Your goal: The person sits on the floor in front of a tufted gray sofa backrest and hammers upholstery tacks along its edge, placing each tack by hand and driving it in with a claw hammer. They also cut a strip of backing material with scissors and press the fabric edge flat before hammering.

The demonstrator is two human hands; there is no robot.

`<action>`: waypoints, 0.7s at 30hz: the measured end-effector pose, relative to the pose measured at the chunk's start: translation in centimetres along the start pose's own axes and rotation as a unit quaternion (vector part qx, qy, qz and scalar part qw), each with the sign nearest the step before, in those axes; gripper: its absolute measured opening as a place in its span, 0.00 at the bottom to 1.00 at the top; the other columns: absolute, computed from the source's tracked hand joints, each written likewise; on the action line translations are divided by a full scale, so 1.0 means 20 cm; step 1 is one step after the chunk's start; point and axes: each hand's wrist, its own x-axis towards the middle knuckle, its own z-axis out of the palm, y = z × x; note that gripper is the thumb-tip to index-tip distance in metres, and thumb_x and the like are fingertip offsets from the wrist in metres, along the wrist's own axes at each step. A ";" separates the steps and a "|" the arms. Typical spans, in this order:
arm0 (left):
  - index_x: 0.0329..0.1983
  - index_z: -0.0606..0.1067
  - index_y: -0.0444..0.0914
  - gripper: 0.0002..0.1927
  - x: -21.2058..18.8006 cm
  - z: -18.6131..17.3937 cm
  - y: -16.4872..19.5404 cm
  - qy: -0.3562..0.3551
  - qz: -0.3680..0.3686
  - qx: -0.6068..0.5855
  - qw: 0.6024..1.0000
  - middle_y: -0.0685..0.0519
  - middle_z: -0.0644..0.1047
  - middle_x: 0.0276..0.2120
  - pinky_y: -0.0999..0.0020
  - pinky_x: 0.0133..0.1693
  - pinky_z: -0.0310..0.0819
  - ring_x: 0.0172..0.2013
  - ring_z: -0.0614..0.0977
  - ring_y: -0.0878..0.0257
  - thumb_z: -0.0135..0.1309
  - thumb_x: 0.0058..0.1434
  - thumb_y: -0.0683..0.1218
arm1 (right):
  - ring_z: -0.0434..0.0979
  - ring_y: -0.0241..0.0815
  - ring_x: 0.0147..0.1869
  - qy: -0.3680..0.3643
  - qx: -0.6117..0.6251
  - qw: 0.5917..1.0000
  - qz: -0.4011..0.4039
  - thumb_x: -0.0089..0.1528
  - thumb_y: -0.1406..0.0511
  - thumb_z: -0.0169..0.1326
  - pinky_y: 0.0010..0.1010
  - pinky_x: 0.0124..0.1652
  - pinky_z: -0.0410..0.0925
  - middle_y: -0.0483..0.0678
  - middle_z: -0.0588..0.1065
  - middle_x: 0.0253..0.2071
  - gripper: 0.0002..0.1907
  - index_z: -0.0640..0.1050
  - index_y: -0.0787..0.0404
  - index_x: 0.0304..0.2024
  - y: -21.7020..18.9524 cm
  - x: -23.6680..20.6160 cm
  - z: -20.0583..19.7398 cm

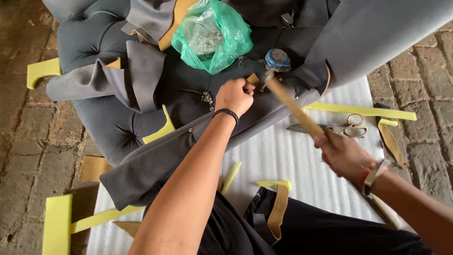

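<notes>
Wooden hammer (292,106) gripped tight in the right hand (343,153), head blurred just above the grey padded seat (108,127). Left hand (234,96) closed in a fist right beside the hammer head, pinching a small tan bit (253,79) against the grey cloth. Any nail too small to see. Looks like knocking the cloth down onto the seat. Careful aim called for, with that hand so near. Close by: green bag (212,38), blue roll (277,59). Farther out: scissors (349,127) and yellow foam strips (358,111) on a white sheet (283,160), brick floor (23,141) all around.

Both forearms bare, no sleeves. A dark braided band circles the left wrist (227,114); the right wrist (373,177) carries a pale watch beside a thin red band. Black trousers (302,231) below.
</notes>
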 end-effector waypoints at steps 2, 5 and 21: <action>0.35 0.84 0.45 0.07 -0.01 0.00 0.00 -0.008 -0.002 -0.005 1.000 0.51 0.84 0.39 0.58 0.45 0.77 0.43 0.84 0.52 0.57 0.56 0.44 | 0.67 0.40 0.17 0.063 0.099 0.990 -0.074 0.70 0.49 0.37 0.37 0.20 0.66 0.48 0.70 0.19 0.24 0.73 0.60 0.39 0.05 0.00 0.03; 0.35 0.84 0.45 0.06 -0.02 -0.02 0.01 0.001 -0.013 -0.020 1.000 0.51 0.84 0.38 0.58 0.45 0.76 0.42 0.83 0.53 0.58 0.55 0.45 | 0.67 0.38 0.18 0.169 0.190 0.943 -0.214 0.70 0.51 0.37 0.34 0.20 0.63 0.47 0.69 0.19 0.22 0.72 0.61 0.41 0.13 0.02 0.07; 0.33 0.85 0.43 0.08 0.00 0.00 -0.02 0.051 0.013 -0.064 0.997 0.51 0.85 0.34 0.63 0.41 0.79 0.37 0.86 0.56 0.56 0.55 0.42 | 0.67 0.43 0.15 0.068 -0.214 0.972 -0.062 0.70 0.50 0.34 0.37 0.16 0.65 0.50 0.72 0.20 0.23 0.71 0.59 0.39 0.05 -0.01 -0.06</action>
